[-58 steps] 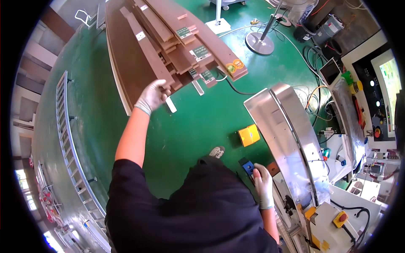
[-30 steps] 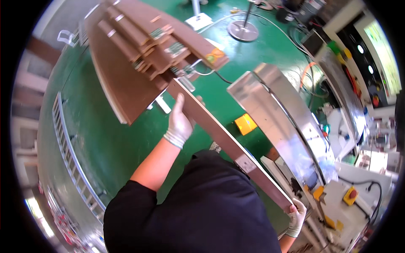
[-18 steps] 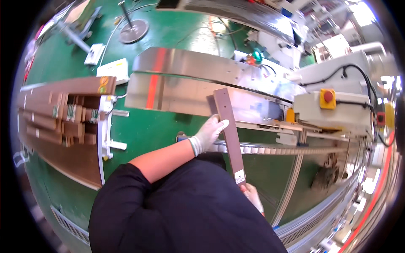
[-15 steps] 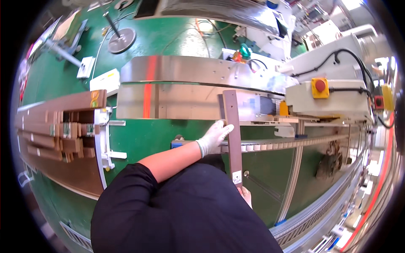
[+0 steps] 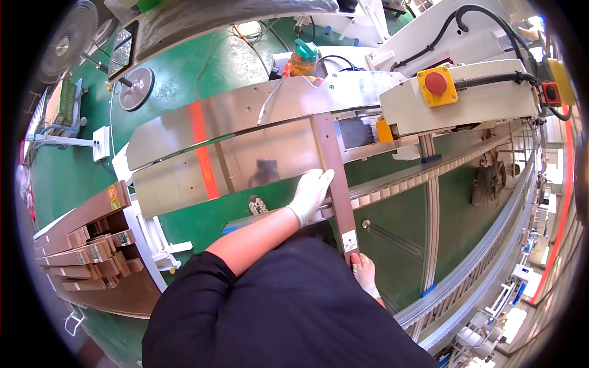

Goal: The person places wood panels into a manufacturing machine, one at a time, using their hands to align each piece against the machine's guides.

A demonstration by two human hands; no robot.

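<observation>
A long, narrow brown board (image 5: pixel 342 208) is held lengthwise in front of me, pointing away from my body. My left hand (image 5: pixel 311 193), in a white glove, is closed around its left edge near the middle. At the near end, just below a white label (image 5: pixel 349 241), my right hand (image 5: pixel 364 273) grips the board; it wears a pale glove with reddish fingertips. The board's far end overlaps the shiny metal machine bed (image 5: pixel 270 156); I cannot tell whether they touch. Beneath the board runs a roller rail (image 5: pixel 392 190).
A white machine housing (image 5: pixel 472 101) with a red stop button (image 5: pixel 436 83) stands at right. Several brown boards (image 5: pixel 92 254) are stacked on a white-framed stand at left. Beyond the metal bed are a green-capped bottle (image 5: pixel 304 58), a fan (image 5: pixel 70 40) and cables. A metal conveyor frame (image 5: pixel 454 282) curves along the right.
The view has turned, so the metal bed now slants and the machine looks nearer. Both hands keep their hold on the board. More of my right hand shows.
</observation>
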